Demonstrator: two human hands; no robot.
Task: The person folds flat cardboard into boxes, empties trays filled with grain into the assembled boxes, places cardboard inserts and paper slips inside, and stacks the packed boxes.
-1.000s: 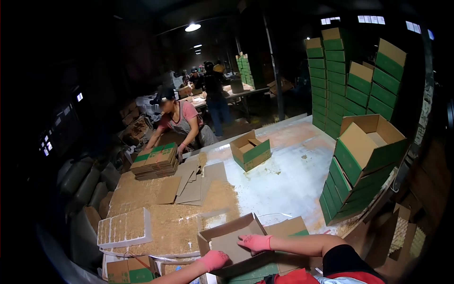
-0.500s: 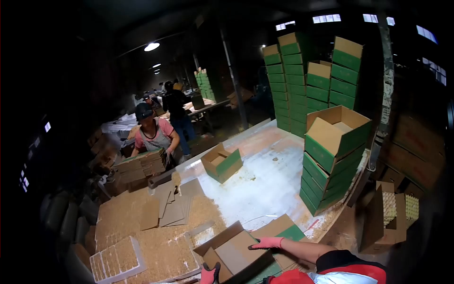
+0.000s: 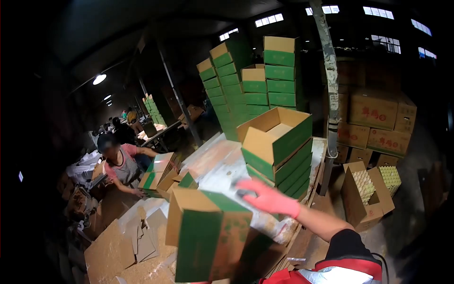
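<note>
High windows [image 3: 269, 20] (bright), dark ceiling [image 3: 127, 33], lit lamp [image 3: 99, 79], blotchy post [image 3: 330, 80].

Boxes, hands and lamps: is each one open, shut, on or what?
Near box: tilted, opening can't be made out
Right hand: fingers out, seemingly empty
Left hand: nearly all hidden, can't tell
Stack's top box: open
Floor carton: open, filled partly
Red-printed cartons: stacked, look shut
Nearest lamp: lit

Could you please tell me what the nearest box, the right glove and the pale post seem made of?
Nearest box: matte green-printed cardboard, by its bare brown faces and straight folds. Right glove: probably fabric, matte pink and close-fitting; blur hides any weave. Pale post: perhaps painted metal or wood; its patchy surface leaves that open.
</note>
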